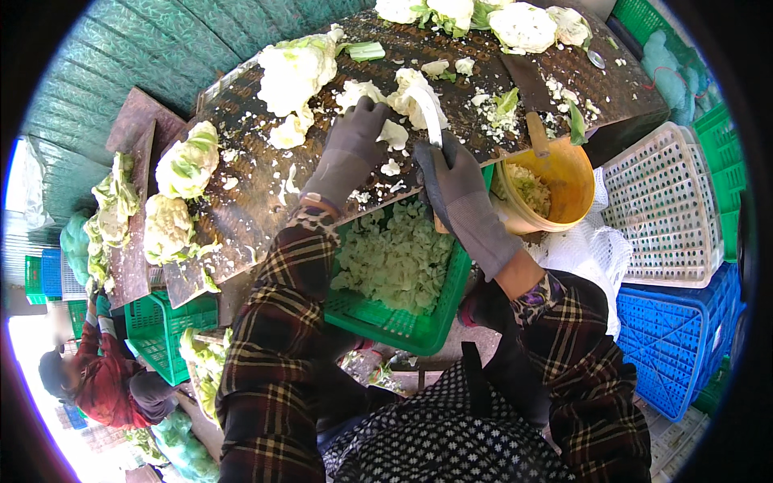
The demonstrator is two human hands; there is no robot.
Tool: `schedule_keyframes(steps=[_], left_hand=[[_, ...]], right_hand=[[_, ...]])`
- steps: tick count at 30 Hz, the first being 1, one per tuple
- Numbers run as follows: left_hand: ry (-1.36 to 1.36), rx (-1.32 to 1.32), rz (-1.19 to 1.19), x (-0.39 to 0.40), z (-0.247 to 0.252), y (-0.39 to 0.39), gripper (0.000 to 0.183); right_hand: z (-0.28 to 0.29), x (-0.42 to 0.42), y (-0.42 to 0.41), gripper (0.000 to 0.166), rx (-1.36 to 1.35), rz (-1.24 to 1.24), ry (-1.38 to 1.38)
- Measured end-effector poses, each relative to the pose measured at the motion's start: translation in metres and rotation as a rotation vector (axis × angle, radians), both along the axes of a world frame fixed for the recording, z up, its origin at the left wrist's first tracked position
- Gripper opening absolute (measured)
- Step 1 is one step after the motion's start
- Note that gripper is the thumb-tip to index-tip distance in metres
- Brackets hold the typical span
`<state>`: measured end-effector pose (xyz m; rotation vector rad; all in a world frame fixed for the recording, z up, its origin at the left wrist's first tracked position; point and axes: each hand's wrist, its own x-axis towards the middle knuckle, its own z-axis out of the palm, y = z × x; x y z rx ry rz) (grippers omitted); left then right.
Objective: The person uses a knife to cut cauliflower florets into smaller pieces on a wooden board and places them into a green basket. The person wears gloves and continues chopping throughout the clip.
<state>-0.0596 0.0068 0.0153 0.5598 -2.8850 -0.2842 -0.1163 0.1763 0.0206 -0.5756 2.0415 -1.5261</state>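
Note:
My gloved left hand (356, 142) has its fingers curled over a cauliflower piece (359, 92) on the dark wooden board (241, 175). My right hand (453, 181), also gloved, grips a curved knife (432, 115) whose pale blade points away from me. That blade lies over another cauliflower piece (408, 99); I cannot tell whether it is cutting in. A small floret (394, 135) sits between the hands. Below the board's near edge, a green plastic crate (416, 335) holds many cut florets (392, 259). Left of the hands stands a large cauliflower head (297, 72).
A cleaver with a wooden handle (536, 134) overhangs the board's edge above a yellow bucket (577, 181) containing scraps. White (664, 205) and blue crates (661, 344) stand at right. More cauliflower heads (523, 28) lie at the back. A co-worker (112, 386) handles cauliflower at far left.

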Motion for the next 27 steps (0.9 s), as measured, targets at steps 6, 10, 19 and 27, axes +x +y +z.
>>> schedule_keyframes(steps=[6,10,19,27], left_hand=[[0.482,0.736,0.308,0.051,-0.005,-0.019,0.033],[0.6,1.254,0.447,0.099,0.015,-0.01,0.026],[0.36,1.395,0.355,0.134,0.024,0.008,0.037],[0.193,0.528,0.177,0.139,-0.01,0.003,0.047]], right_hand=[[-0.01,0.014,-0.006,0.036,0.082,0.053,0.188],[-0.015,0.033,-0.005,0.041,0.149,0.187,0.142],[-0.035,0.054,-0.037,0.055,-0.103,0.33,-0.187],[-0.077,0.075,-0.073,0.035,-0.053,0.143,-0.133]])
